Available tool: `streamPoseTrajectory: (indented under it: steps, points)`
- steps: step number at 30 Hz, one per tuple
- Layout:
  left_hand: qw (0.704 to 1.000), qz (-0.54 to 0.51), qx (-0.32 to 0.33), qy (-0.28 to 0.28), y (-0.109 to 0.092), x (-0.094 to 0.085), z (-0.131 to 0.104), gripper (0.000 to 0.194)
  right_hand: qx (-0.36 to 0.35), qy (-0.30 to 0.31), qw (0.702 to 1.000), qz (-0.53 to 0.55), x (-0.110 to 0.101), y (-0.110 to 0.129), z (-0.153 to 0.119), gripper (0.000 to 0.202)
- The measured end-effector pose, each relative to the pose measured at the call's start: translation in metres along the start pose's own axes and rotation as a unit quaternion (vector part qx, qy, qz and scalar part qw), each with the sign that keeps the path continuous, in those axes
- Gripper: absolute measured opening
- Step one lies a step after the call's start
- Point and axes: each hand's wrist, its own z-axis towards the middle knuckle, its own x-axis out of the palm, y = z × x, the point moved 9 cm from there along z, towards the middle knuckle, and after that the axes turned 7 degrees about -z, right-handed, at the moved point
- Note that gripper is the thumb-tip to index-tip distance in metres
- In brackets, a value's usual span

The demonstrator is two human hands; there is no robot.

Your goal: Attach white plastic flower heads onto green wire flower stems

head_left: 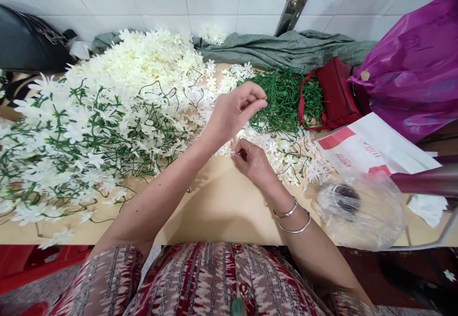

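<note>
My left hand (238, 111) reaches over the table, thumb and fingers drawn together at the edge of a pile of green plastic stems (282, 96). Whether a stem is between the fingertips I cannot make out. Below and nearer to me, my right hand (255, 163) is curled with thumb and forefinger together; what they hold, if anything, is too small to name. White artificial flower petals (229, 80) and pale stringy pieces (315, 161) lie around both hands. To the left spreads a big heap of white artificial flowers on green stems (107, 125).
Loose cream blossoms (143, 63) are piled behind the heap. On the right are a red bag (338, 92), a purple plastic bag (415, 63), a white paper packet (379, 144) and a clear plastic bag (375, 211). A black bag (28, 39) stands far left.
</note>
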Motion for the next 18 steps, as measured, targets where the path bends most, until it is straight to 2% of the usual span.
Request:
streamPoseTrajectory:
  steps: [1, 3, 6, 9, 14, 16, 18]
  points:
    - [0.998, -0.039, -0.025, -0.041, 0.002, -0.012, -0.005, 0.008, 0.002, -0.001, 1.0, 0.002, 0.0, 0.0, 0.0, 0.011]
    - [0.989, -0.091, -0.075, -0.085, 0.008, -0.027, -0.019, 0.012, 0.006, -0.002, 1.0, 0.005, -0.001, 0.0, -0.001, 0.011]
    - [0.979, -0.122, -0.131, -0.095, 0.017, -0.037, -0.05, 0.019, 0.022, -0.005, 1.0, 0.022, -0.004, -0.002, -0.002, 0.01]
    - [0.967, -0.149, -0.177, -0.107, 0.028, -0.042, -0.088, 0.029, 0.054, -0.036, 0.996, 0.054, -0.011, -0.008, -0.004, 0.01]
    - [0.947, -0.183, -0.229, -0.133, 0.047, -0.044, -0.139, 0.034, 0.091, -0.116, 0.981, 0.128, -0.023, -0.02, -0.007, 0.016]
    - [0.945, -0.186, -0.242, -0.116, 0.05, -0.04, -0.154, 0.032, 0.093, -0.148, 0.972, 0.154, -0.029, -0.023, -0.007, 0.018]
    - [0.949, -0.172, -0.252, -0.075, 0.049, -0.031, -0.167, 0.03, 0.086, -0.164, 0.967, 0.177, -0.033, -0.024, -0.007, 0.019]
